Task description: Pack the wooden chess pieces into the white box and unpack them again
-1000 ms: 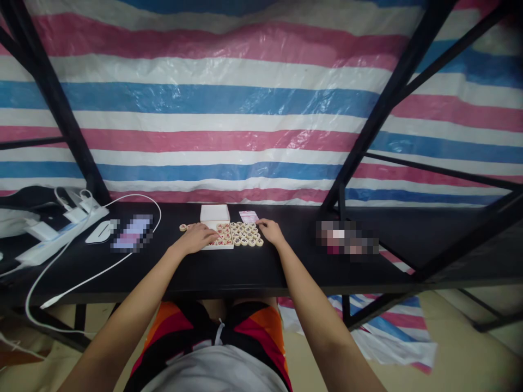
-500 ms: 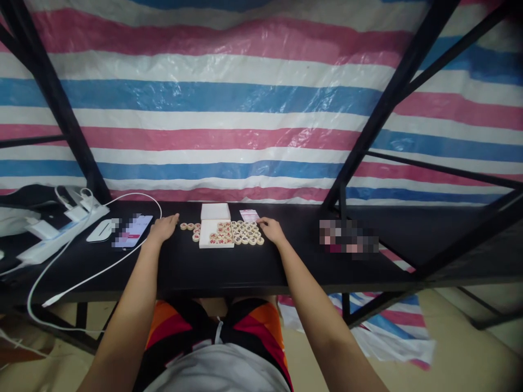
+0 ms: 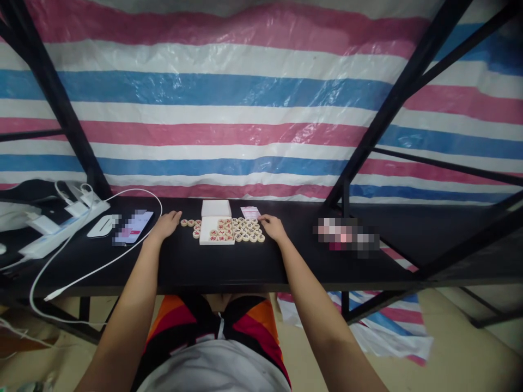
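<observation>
An open white box (image 3: 208, 231) with its lid (image 3: 216, 208) folded back stands on the black table. Inside, round xiangqi pieces with red characters (image 3: 224, 232) fill its right part. Several more red-marked pieces (image 3: 191, 223) lie on the table to the left of the box. Against its right side sits a cluster of black-marked pieces (image 3: 249, 229). My left hand (image 3: 168, 224) rests on the table left of the loose red pieces, fingers stretched out and holding nothing. At the right edge of the black-marked cluster is my right hand (image 3: 272, 226), open, fingertips close to the pieces.
A pink-and-white card (image 3: 250, 213) lies behind the black-marked pieces. To the left are a phone (image 3: 137, 227), a white device (image 3: 100, 226), a power strip (image 3: 61, 231) and a looping white cable (image 3: 93, 268). Blurred items (image 3: 345, 235) sit at right, near black metal posts (image 3: 365, 128).
The view has tilted slightly, so the table appears a little higher. Both hands stay in nearly the same places, and no piece has visibly moved.
</observation>
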### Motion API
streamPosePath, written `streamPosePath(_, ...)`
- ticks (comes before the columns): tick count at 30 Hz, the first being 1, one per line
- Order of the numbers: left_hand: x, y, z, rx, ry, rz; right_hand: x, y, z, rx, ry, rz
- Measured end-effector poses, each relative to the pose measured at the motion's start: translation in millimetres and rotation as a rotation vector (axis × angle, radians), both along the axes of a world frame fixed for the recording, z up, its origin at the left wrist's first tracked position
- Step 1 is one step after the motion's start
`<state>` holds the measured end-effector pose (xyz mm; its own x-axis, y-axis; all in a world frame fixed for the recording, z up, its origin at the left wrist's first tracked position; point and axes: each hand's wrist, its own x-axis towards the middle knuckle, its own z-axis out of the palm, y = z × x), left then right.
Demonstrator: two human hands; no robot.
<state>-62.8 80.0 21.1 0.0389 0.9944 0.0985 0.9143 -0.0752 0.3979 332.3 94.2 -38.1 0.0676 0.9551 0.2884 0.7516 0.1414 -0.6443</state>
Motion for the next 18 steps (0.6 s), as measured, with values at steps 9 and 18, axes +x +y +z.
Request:
streamPosePath(9, 1.6, -1.6, 3.6, 0.015, -0.073, 0.025, 1.0, 2.6, -1.7, 0.007, -0.009, 0.002)
streamPosePath(18, 3.5, -0.2, 0.2, 0.163, -0.027, -0.016, 0.5, 2.3, -2.5, 0.009, -0.007, -0.001)
